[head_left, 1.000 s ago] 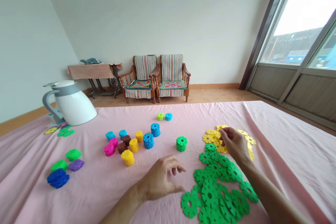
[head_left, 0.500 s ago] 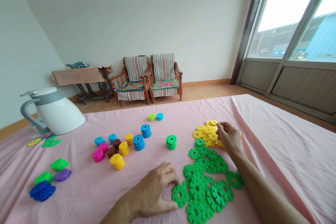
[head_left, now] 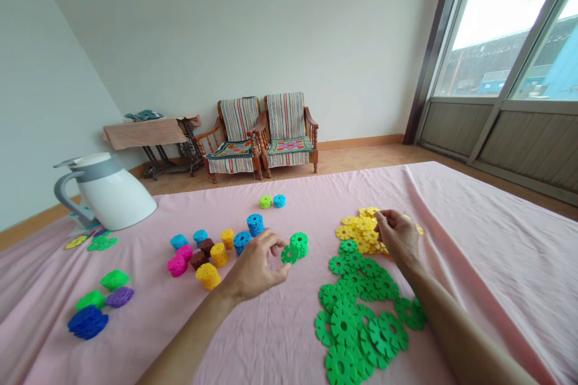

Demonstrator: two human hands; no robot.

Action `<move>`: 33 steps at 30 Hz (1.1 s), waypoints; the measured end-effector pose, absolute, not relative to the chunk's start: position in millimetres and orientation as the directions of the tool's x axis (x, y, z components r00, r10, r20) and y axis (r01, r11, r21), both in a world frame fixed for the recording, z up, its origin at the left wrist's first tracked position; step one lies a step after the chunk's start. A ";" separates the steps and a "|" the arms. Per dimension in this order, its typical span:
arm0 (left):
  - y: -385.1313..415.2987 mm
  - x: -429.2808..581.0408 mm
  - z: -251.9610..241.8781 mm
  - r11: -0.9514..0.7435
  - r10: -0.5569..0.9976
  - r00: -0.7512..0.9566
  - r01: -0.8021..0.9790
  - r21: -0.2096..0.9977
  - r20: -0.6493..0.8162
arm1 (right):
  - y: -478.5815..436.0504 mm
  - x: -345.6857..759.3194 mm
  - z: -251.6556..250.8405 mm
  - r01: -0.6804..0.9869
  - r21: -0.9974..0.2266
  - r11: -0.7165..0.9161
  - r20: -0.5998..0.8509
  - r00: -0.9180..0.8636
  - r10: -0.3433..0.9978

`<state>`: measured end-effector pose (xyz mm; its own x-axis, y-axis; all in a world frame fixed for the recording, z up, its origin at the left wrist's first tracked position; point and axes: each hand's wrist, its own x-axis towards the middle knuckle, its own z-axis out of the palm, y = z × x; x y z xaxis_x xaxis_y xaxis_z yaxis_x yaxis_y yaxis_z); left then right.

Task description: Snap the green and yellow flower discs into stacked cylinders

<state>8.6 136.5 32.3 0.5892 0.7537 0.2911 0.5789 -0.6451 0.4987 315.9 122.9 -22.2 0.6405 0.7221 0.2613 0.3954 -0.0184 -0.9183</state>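
A green notched plastic disc (head_left: pixel 289 254) is pinched between the thumb and fingers of my left hand (head_left: pixel 255 266). It is held tilted just in front of a short stack of green discs (head_left: pixel 300 242), partly covering it. My right hand (head_left: pixel 400 237) is at the right side of a loose pile of yellow discs (head_left: pixel 359 228), its thumb and fingertips pressed together. What those fingertips hold, if anything, I cannot make out. Between my forearms spreads a heap of green discs (head_left: pixel 344 326), several overlapping.
Small stacks of yellow (head_left: pixel 208 277), pink (head_left: pixel 176 266), brown (head_left: pixel 198 260) and blue discs (head_left: pixel 255 224) stand left of centre. Dark blue discs (head_left: pixel 88 322) lie further left. A white jug (head_left: pixel 126 198) stands at the back left of the pink cloth (head_left: pixel 162 337).
My left hand has lifted a green disc from the heap's left edge and carried it forward to the green stack. My right hand stays by the yellow pile. The view has shifted slightly.
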 end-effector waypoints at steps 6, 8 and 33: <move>167.8 27.2 31.8 -0.662 0.748 0.582 0.623 0.417 0.319 | 123.6 315.7 -22.5 0.444 -0.896 -0.032 0.281 0.620 0.732; 171.5 32.8 30.7 -0.663 0.747 0.600 0.634 0.399 0.287 | 124.2 315.9 -23.7 0.460 -0.888 -0.031 0.292 0.612 0.735; 146.1 20.0 -9.8 -0.580 0.815 0.494 0.701 0.415 0.303 | 123.6 214.2 8.9 0.954 -0.212 0.214 0.104 -0.195 0.975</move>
